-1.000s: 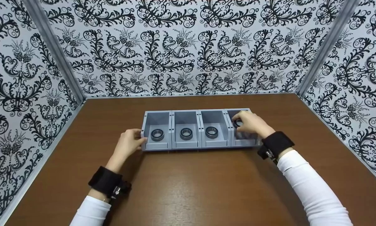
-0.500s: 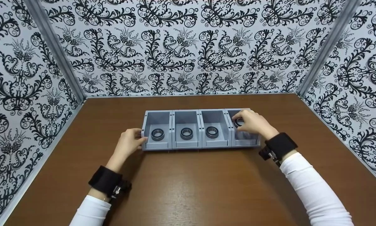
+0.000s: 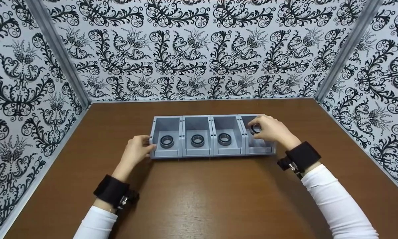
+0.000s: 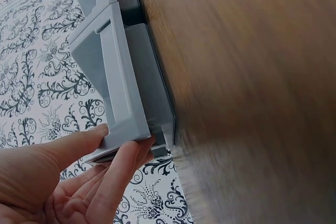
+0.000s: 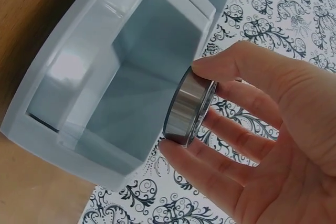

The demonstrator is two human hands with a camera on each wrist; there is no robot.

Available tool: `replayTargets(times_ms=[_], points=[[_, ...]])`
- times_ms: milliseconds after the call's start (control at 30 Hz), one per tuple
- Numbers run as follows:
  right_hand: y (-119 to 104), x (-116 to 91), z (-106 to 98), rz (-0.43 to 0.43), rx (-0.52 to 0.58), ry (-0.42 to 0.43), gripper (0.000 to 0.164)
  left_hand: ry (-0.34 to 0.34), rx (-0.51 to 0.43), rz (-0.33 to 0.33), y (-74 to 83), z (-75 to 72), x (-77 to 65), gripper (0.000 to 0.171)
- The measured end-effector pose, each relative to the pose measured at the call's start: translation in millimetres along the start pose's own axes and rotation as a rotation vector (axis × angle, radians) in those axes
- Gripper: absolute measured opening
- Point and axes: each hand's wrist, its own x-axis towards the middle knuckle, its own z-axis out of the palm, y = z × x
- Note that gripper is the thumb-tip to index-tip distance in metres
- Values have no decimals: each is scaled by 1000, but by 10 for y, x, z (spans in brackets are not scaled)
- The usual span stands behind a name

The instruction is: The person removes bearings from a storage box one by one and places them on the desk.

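The counter (image 3: 199,192) extends before the bin row (image 3: 196,152) and past both its ends, meeting a patterned wall (image 3: 195,49) behind it. Of the hands, the left hand (image 3: 137,149) pinches the row's left end; the right hand (image 3: 272,129) pinches a bearing (image 5: 186,106) at the row's rightmost bin (image 3: 259,150), fingers partly covering it in the head view. Its height over that bin's floor is unclear.
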Motion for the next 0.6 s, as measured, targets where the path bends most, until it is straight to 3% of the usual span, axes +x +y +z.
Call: replayTargets(times_ms=[600], points=[[-49,-155,-76,-36,-3,20,45,7,3,8,-2,7,13,42]])
